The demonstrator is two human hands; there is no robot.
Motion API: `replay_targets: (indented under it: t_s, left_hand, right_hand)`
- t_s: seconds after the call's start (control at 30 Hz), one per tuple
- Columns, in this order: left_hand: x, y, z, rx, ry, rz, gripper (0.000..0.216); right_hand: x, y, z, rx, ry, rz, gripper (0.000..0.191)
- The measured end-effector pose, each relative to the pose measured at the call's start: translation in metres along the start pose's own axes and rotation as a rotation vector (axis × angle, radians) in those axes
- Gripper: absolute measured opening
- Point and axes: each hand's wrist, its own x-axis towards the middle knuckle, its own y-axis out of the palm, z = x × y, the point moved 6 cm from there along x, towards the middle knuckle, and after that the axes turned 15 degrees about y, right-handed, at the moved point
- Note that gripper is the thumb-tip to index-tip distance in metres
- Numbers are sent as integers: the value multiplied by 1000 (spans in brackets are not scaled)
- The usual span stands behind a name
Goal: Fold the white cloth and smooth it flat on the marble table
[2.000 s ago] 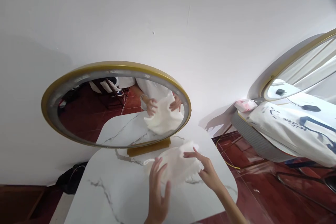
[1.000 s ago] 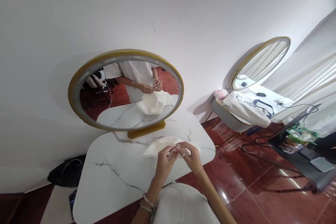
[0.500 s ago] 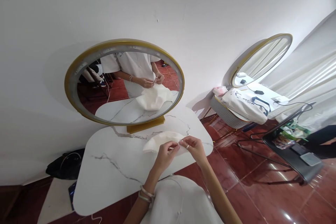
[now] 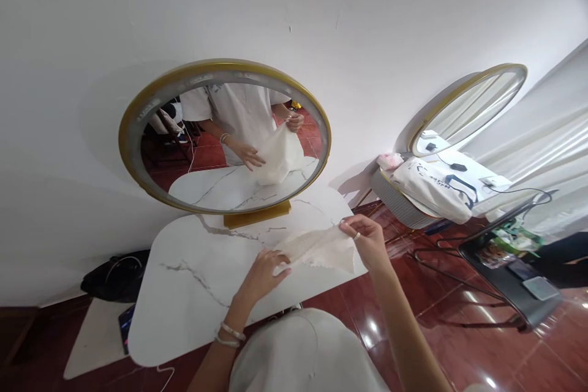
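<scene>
A cream-coloured piece of cloth (image 4: pixel 324 251), thin with a ragged lower edge, is stretched at a slant over the white marbled table (image 4: pixel 184 306). My right hand (image 4: pixel 367 239), with a ring on one finger, pinches its upper right corner and holds it raised. At the cloth's left end is my left hand (image 4: pixel 264 272), its fingers stretched out and the thumb apart, touching or close to the edge. White bracelets circle the left wrist. The round gold-framed mirror (image 4: pixel 126 141) behind reflects both hands and the cloth, with the left fingers spread.
A gold mirror base (image 4: pixel 257 215) stands at the table's back. To the right are a second table with a white printed bag (image 4: pixel 432 190), another round mirror (image 4: pixel 473 110) and a black chair (image 4: pixel 496 282) with things on it. A black bag (image 4: pixel 114 278) lies at left.
My hands were close together at the cloth's near edge. They have moved apart, the right one up and to the right with a corner, the left one leftward with fingers opened; the cloth is spread out.
</scene>
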Motion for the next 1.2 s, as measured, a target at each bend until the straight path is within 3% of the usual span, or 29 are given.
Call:
replay_targets:
  t_s: [0.1, 0.27, 0.37, 0.5, 0.9, 1.2]
  left_hand:
    - [-8, -25, 22, -85, -37, -54, 26]
    - [-6, -89, 41, -149, -83, -269, 36]
    - [6, -117, 37, -212, -88, -299, 41]
    - [27, -137, 18, -301, -83, -317, 43]
    - [92, -146, -30, -232, -188, -235, 35]
    - [113, -132, -28, -203, -288, -181, 43]
  right_hand:
    - [13, -12, 19, 24, -6, -48, 30]
    - [30, -38, 42, 25, -8, -93, 28]
    - [37, -55, 54, 10, -26, -61, 30]
    - [51, -74, 62, -24, -15, 16, 30]
    - [107, -126, 89, 15, -52, 124, 28]
    - [147, -143, 85, -59, -22, 183, 29]
